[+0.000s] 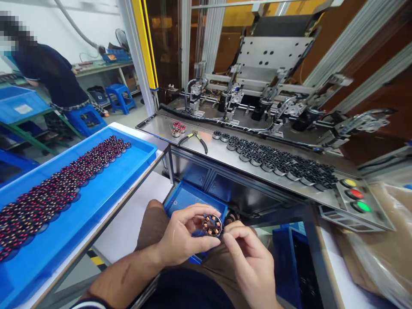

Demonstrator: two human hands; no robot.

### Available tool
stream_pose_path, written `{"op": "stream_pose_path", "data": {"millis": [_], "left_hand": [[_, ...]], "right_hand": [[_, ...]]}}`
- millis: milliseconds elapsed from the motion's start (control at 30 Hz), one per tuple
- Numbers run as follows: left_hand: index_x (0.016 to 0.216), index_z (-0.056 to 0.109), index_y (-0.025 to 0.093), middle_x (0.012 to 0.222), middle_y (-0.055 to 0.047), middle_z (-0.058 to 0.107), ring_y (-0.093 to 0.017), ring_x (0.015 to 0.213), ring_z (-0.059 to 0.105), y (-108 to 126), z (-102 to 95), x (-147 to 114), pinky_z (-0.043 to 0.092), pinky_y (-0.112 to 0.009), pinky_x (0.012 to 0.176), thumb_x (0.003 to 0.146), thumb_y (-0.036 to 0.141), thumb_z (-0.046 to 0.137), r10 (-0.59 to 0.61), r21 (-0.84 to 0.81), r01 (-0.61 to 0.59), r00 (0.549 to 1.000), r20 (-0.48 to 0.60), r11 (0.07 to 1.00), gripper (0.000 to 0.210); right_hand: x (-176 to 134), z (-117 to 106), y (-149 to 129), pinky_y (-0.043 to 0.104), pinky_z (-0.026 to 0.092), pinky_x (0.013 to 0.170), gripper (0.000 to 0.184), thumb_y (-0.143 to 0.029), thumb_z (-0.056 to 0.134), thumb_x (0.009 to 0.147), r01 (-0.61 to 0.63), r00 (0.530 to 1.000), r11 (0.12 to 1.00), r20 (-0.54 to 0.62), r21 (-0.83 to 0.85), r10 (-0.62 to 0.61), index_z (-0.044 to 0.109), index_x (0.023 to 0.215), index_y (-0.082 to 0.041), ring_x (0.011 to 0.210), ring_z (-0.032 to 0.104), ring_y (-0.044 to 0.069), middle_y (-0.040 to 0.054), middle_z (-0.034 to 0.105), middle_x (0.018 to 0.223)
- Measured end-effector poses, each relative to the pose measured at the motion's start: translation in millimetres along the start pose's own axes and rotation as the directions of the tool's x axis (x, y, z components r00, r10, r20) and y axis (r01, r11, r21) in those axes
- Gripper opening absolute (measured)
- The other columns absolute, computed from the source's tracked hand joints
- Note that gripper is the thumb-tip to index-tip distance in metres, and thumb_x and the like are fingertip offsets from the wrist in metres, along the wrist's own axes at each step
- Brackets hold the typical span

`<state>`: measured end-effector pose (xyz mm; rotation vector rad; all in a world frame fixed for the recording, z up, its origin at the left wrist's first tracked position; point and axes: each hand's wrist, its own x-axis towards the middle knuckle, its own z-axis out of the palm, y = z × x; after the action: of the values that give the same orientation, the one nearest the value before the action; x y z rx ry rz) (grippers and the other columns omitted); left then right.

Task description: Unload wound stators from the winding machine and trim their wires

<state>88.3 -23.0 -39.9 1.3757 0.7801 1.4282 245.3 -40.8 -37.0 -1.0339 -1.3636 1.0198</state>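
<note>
A round motor stator (210,231) with copper windings and a thin metal rim is held over my lap. My left hand (180,234) grips its left side between thumb and fingers, with the wound face turned up toward me. At the stator's right edge, my right hand (251,259) has thumb and forefinger pinched together. Whatever lies in that pinch is too small to make out. Wire cutters (195,136) with dark handles lie on the metal bench ahead, beside a few stators (177,128) with red and copper parts.
Rows of dark stators (273,159) line the bench before a winding machine (267,56). To the left, a blue tray (106,206) holds many wound stators. Control buttons (355,194) sit at right. Below is a blue bin (180,197). A person (48,73) bends at far left.
</note>
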Motion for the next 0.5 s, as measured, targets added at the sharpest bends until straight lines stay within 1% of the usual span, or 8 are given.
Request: {"op": "stream_pose_path", "data": {"millis": [33,100,167,233,300,400,500], "left_hand": [[0.107,0.069,0.02,0.104,-0.008,0.071,-0.018,0.091,0.071,-0.5,0.8,0.5,0.061,-0.026,0.079,0.07,0.015,0.079,0.035,0.038,-0.035,0.999,0.003,0.999,0.039],[0.107,0.069,0.019,0.1,-0.008,0.072,-0.018,0.09,0.071,-1.0,2.5,1.4,0.06,-0.026,0.079,0.068,0.01,0.078,0.16,0.18,-0.159,0.987,0.011,0.971,0.041],[0.108,0.068,0.017,0.096,-0.008,0.072,-0.018,0.087,0.07,-0.8,4.0,2.1,0.06,-0.026,0.077,0.067,0.007,0.075,0.297,0.308,-0.294,0.954,0.04,0.905,0.042],[0.109,0.067,0.016,0.094,-0.008,0.072,-0.018,0.084,0.07,-0.5,5.1,2.5,0.06,-0.027,0.076,0.068,0.007,0.073,0.383,0.368,-0.378,0.922,0.064,0.849,0.043],[0.11,0.065,0.015,0.093,-0.009,0.072,-0.018,0.084,0.071,-0.4,5.5,2.4,0.061,-0.028,0.076,0.069,0.008,0.071,0.414,0.39,-0.405,0.908,0.065,0.827,0.043],[0.109,0.065,0.016,0.094,-0.009,0.072,-0.019,0.086,0.071,-1.0,5.2,1.7,0.061,-0.029,0.077,0.069,0.008,0.07,0.423,0.416,-0.399,0.905,0.037,0.817,0.042],[0.107,0.065,0.016,0.094,-0.009,0.073,-0.019,0.085,0.072,-1.1,4.6,1.2,0.061,-0.029,0.078,0.068,0.006,0.069,0.419,0.424,-0.389,0.908,0.025,0.818,0.041]], "right_hand": [[-0.1,0.1,0.1,0.025,0.048,0.062,0.015,-0.03,0.063,0.09,-0.006,1.0,1.0,0.009,0.02,0.005,0.06,0.078,-0.021,0.067,0.056,0.015,0.0008,0.058,0.073],[0.4,0.5,-1.6,0.026,0.049,0.064,0.014,-0.033,0.065,0.089,-0.021,0.999,0.997,0.036,0.068,0.019,0.06,0.082,-0.022,0.07,0.057,0.016,0.001,0.058,0.076],[0.8,1.8,-4.1,0.027,0.049,0.064,0.015,-0.035,0.065,0.089,-0.042,0.998,0.993,0.059,0.109,0.036,0.059,0.084,-0.022,0.072,0.056,0.016,0.0009,0.057,0.078],[0.2,4.2,-5.5,0.026,0.048,0.063,0.016,-0.035,0.063,0.091,-0.067,0.996,0.988,0.066,0.142,0.058,0.057,0.082,-0.022,0.071,0.055,0.015,0.0008,0.056,0.078],[-1.4,7.5,-4.4,0.026,0.047,0.063,0.02,-0.036,0.058,0.093,-0.086,0.996,0.984,0.037,0.157,0.082,0.056,0.079,-0.021,0.07,0.053,0.015,0.0006,0.054,0.077],[-3.7,11.5,1.0,0.025,0.045,0.062,0.025,-0.037,0.055,0.095,-0.114,0.993,0.984,-0.027,0.139,0.119,0.053,0.076,-0.021,0.067,0.051,0.014,-0.0002,0.053,0.073],[-3.6,10.9,5.0,0.026,0.046,0.062,0.023,-0.036,0.054,0.096,-0.113,0.993,0.988,-0.027,0.101,0.116,0.055,0.079,-0.021,0.067,0.052,0.014,-0.0001,0.055,0.073]]}}
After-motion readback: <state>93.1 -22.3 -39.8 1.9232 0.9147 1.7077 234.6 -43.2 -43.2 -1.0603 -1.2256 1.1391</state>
